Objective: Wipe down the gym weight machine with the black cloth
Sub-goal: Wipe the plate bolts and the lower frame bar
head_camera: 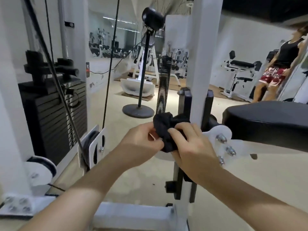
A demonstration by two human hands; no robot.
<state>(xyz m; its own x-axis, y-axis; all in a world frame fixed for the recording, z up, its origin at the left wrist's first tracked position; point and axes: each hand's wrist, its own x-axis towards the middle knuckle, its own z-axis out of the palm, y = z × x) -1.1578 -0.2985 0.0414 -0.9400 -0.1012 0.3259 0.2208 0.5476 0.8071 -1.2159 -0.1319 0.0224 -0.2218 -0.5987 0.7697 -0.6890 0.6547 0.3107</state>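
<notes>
Black cloth (168, 130) between both hands

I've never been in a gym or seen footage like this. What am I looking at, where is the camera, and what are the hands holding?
This is one picture from a camera worn on a person's head, looking forward and down at their own arms. The left hand and right hand both grip a bunched black cloth, held against the white upright post of a gym weight machine. Left stands its black weight stack with a cable; right is a black padded seat. Behind stands a floor fan.
</notes>
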